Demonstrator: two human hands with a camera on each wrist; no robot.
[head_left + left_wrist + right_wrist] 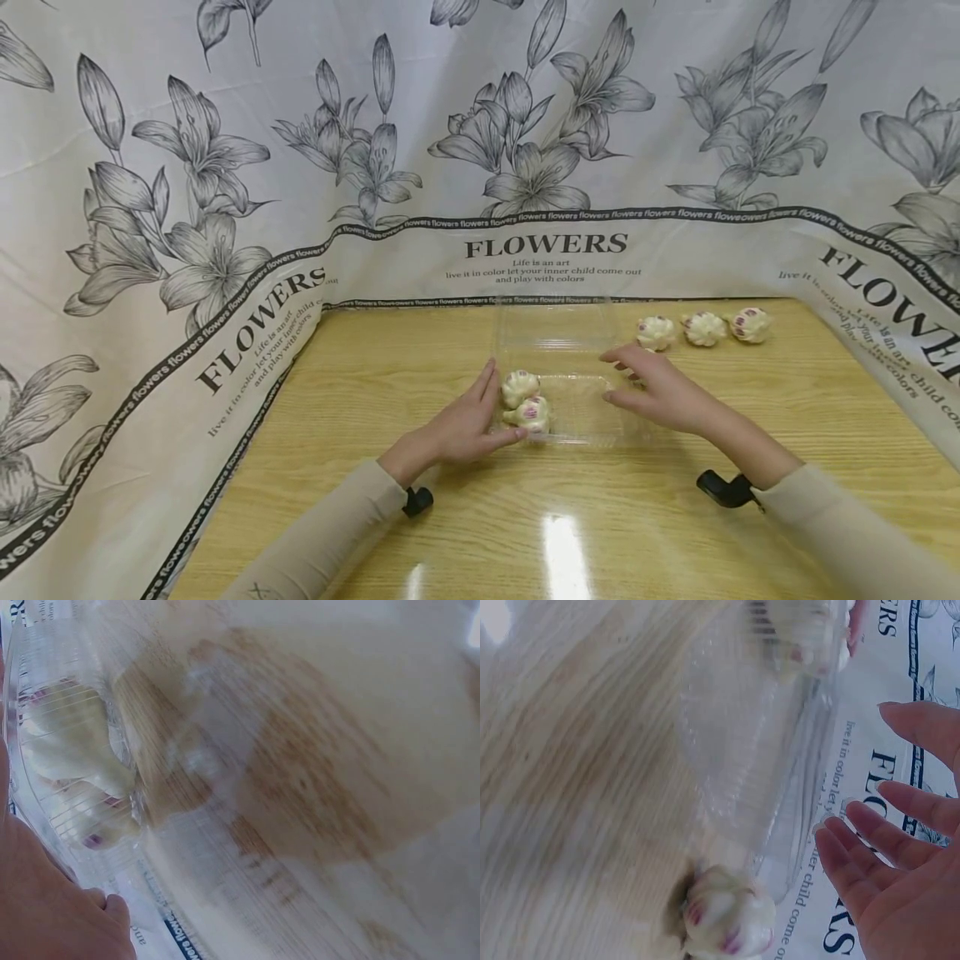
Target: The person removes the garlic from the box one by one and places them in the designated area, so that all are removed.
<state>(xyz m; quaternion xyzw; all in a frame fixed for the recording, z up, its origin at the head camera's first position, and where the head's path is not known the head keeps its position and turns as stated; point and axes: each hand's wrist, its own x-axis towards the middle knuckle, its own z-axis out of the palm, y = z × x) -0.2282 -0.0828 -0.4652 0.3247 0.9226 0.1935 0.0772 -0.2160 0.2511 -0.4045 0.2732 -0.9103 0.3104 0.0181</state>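
A clear plastic clamshell box (581,408) lies on the table with its lid (551,325) folded back toward the wall. Two whitish garlic bulbs with purple patches sit at its left end, the rear bulb (520,387) behind the front bulb (531,414). My left hand (467,423) rests against the box's left end, fingers extended along the side and thumb at the front corner. At the right end hovers my right hand (667,392), fingers spread and holding nothing; the right wrist view shows its palm (915,900) bare beside the box.
Three more garlic bulbs stand in a row at the back right: a left one (656,332), a middle one (704,329) and a right one (748,325). A flower-printed cloth (405,258) encloses the wooden table (480,533) at the back and sides.
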